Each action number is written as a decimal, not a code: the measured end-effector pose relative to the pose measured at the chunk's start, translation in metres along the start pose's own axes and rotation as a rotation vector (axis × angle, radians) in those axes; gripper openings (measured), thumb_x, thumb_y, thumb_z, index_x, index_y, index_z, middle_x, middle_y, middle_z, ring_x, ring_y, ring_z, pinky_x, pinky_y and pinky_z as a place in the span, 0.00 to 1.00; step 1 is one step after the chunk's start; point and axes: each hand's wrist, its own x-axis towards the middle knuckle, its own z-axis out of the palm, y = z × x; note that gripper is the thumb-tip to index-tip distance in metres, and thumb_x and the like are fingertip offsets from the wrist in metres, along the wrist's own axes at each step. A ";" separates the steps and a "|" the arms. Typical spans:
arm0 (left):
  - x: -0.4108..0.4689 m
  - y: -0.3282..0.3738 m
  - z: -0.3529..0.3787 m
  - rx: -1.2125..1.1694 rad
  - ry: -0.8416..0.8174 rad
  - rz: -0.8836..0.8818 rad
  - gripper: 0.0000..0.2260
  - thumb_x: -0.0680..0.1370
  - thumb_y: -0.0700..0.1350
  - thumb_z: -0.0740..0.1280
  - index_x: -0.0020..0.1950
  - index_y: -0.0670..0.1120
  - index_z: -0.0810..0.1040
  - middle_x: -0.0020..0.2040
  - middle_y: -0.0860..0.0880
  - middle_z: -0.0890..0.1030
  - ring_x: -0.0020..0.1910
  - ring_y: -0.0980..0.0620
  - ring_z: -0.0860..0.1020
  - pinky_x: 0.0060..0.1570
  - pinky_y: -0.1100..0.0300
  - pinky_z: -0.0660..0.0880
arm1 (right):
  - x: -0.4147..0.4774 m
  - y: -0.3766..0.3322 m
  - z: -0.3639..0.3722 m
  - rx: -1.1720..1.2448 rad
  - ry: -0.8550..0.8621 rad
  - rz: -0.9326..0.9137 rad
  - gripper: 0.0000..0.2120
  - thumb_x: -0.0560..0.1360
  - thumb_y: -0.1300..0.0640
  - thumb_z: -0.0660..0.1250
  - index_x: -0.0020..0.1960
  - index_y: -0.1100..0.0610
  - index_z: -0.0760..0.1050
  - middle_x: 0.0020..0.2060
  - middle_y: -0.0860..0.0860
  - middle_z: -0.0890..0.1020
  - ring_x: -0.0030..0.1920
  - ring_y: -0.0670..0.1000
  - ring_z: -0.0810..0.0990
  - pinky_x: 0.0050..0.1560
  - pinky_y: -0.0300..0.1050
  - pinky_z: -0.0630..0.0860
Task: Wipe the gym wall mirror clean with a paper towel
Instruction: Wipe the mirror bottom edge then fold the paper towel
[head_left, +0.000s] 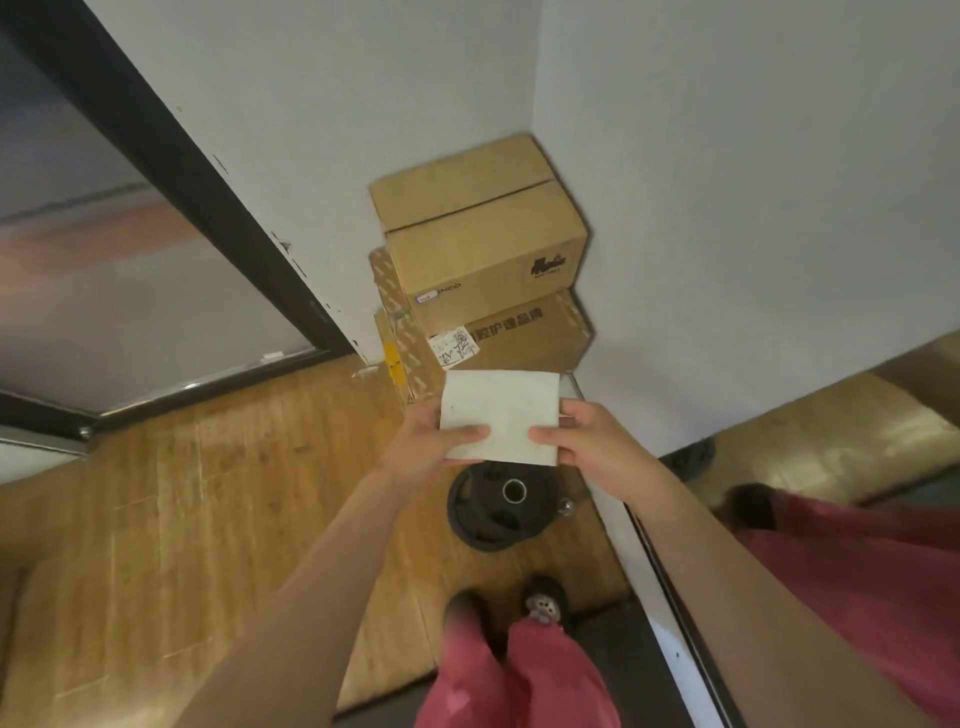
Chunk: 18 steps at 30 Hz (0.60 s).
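Note:
A folded white paper towel is held flat in front of me, above the floor. My left hand pinches its left edge with the thumb on top. My right hand pinches its right edge the same way. The gym wall mirror runs along the right wall, reflecting the wooden floor and red trousers. The mirror's lower edge sits in a pale frame strip near my right forearm.
Two stacked cardboard boxes fill the corner ahead. A black weight plate lies on the wooden floor below my hands. A dark-framed glass panel stands at the left. My feet are near the mirror.

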 end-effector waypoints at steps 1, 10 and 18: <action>0.015 -0.012 -0.002 -0.006 0.013 -0.012 0.16 0.75 0.32 0.71 0.58 0.49 0.77 0.59 0.48 0.81 0.56 0.48 0.81 0.42 0.60 0.82 | 0.014 0.012 -0.004 0.006 0.012 0.014 0.19 0.76 0.65 0.71 0.65 0.59 0.76 0.58 0.53 0.84 0.57 0.52 0.83 0.55 0.47 0.82; 0.149 -0.219 -0.013 0.032 0.162 -0.278 0.18 0.78 0.29 0.63 0.67 0.40 0.72 0.61 0.43 0.77 0.59 0.43 0.76 0.47 0.53 0.82 | 0.147 0.218 -0.028 0.015 0.086 0.295 0.18 0.77 0.67 0.67 0.66 0.60 0.75 0.57 0.54 0.82 0.57 0.54 0.82 0.49 0.44 0.82; 0.224 -0.369 -0.026 0.312 0.155 -0.347 0.22 0.76 0.33 0.68 0.70 0.40 0.72 0.62 0.42 0.76 0.61 0.41 0.76 0.59 0.44 0.79 | 0.212 0.348 -0.039 0.030 0.159 0.423 0.17 0.78 0.71 0.62 0.63 0.57 0.70 0.50 0.50 0.75 0.60 0.56 0.75 0.58 0.49 0.77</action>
